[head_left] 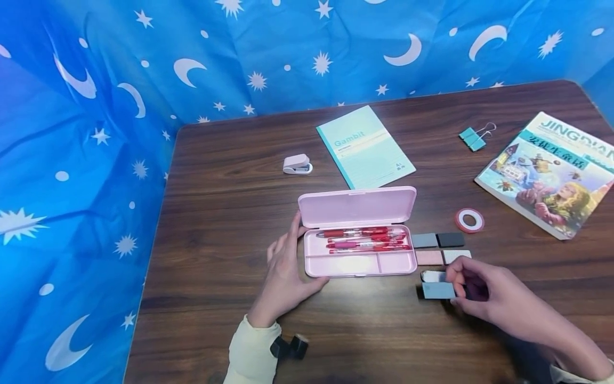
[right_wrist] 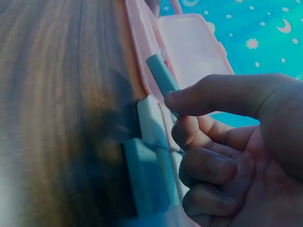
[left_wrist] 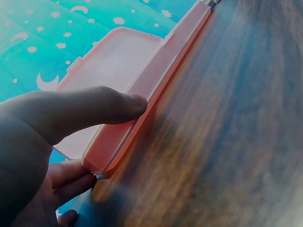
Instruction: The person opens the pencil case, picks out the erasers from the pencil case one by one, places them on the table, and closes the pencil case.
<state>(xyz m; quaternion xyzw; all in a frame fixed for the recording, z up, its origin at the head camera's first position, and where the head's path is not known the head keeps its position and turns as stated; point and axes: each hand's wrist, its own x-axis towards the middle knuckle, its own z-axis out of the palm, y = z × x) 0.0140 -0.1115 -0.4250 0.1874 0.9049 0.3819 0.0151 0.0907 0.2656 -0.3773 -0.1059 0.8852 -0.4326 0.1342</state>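
An open pink pencil case (head_left: 313,265) holds several red pens (head_left: 360,233) in its long back compartment, its lid (head_left: 357,208) raised. My left hand (head_left: 286,274) grips the case's left end, thumb along the front wall and fingers round the back corner. With thumb and forefinger, my right hand (head_left: 499,301) pinches a thin blue-grey eraser (head_left: 437,290) off the case's front right corner. A white eraser (head_left: 433,276) shows just behind it. Against the case's right side lie a grey eraser (head_left: 424,240), a black one (head_left: 451,239), a pink one (head_left: 429,258) and another white one (head_left: 453,255).
Behind the case are a small stapler (head_left: 297,164) and a mint notebook (head_left: 366,149). To the right lie a roll of tape (head_left: 460,221), a teal binder clip (head_left: 472,138) and a picture book (head_left: 551,176). A blue curtain (head_left: 288,32) hangs along the table's back and left edges.
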